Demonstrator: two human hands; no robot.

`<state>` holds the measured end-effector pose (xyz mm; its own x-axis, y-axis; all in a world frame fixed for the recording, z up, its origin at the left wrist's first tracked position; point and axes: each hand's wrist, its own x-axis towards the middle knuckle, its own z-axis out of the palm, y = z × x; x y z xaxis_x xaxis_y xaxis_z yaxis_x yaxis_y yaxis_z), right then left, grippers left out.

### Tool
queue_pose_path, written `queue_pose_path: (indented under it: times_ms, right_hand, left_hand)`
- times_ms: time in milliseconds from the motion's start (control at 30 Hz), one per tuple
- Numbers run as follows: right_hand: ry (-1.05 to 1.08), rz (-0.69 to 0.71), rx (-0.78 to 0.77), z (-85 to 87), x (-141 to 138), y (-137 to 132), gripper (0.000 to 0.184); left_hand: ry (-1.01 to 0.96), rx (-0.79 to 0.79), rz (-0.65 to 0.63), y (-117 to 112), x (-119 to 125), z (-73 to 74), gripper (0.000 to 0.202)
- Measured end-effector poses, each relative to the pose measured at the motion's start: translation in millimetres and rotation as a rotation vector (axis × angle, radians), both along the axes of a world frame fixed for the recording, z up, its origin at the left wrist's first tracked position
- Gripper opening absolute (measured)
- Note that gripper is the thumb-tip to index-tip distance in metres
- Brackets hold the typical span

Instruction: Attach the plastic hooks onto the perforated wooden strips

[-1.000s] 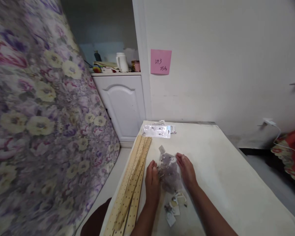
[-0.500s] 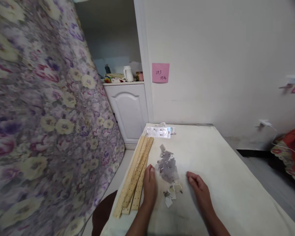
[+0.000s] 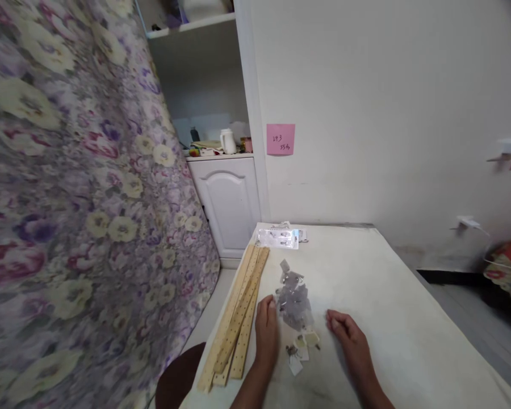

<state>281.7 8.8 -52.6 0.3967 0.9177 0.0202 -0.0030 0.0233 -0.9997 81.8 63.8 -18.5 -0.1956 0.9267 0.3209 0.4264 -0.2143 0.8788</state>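
Had a white surface [image 3: 366,272] below, perforated wooden strips [image 3: 238,329] along the left side and grey packets between both hands.
Placed the left hand [image 3: 267,332] between strips and packets, fingers close together, grip released; placed the right hand [image 3: 351,341] across from it, apart from the packets, fingers loosely curled, grip likewise released. Left a clear plastic pack [image 3: 276,238], with small shiny bits inside, near the strips' far ends. Heaped the grey packets [image 3: 296,304], small and see-through, mid-surface, just beside the left hand's fingertips. Lay a few pale, squarish pieces [image 3: 300,343], partly overlapping, at the heap's near end.
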Motion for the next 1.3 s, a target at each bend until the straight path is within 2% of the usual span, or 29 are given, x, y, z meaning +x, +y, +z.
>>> queue_pose_path:
  times_ms: [67,200,300,367,433,533,600,1033,1300]
  right_hand:
    - [-0.023,-0.007,0.001,-2.6,0,-1,0.04]
    - [-0.091,-0.004,0.013,-6.8,1,-8,0.037]
    - [-0.131,0.022,0.007,-6.9,1,-15,0.035]
    - [-0.144,0.028,0.01,-5.3,0,-20,0.034]
    - [-0.15,0.019,0.026,-3.3,-1,-22,0.034]
    - [-0.15,0.016,0.046,-2.1,-2,-22,0.033]
    - [-0.148,0.03,0.054,-2.8,-1,-21,0.032]
    - [-0.143,0.038,0.041,-0.7,-2,-17,0.032]
    - [-0.136,0.039,0.083,-5.6,-3,-15,0.028]
  left_hand:
    - [0.006,-0.014,-0.035,-16,-4,-2.5,0.032]
    - [0.081,-0.057,-0.116,-51,-20,-17.1,0.031]
    - [0.238,-0.033,-0.185,-61,-40,-19.5,0.033]
    - [0.385,0.017,-0.112,-55,-57,-9.1,0.036]
    - [0.568,0.043,-0.006,-43,-72,8.1,0.037]
    - [0.842,-0.041,0.133,-26,-88,31.0,0.039]
    - [0.95,-0.11,0.155,-20,-92,36.9,0.039]
    - [1.06,-0.153,0.203,-5,-91,26.3,0.036]
    - [1.036,-0.157,0.142,-12,-94,33.9,0.038]
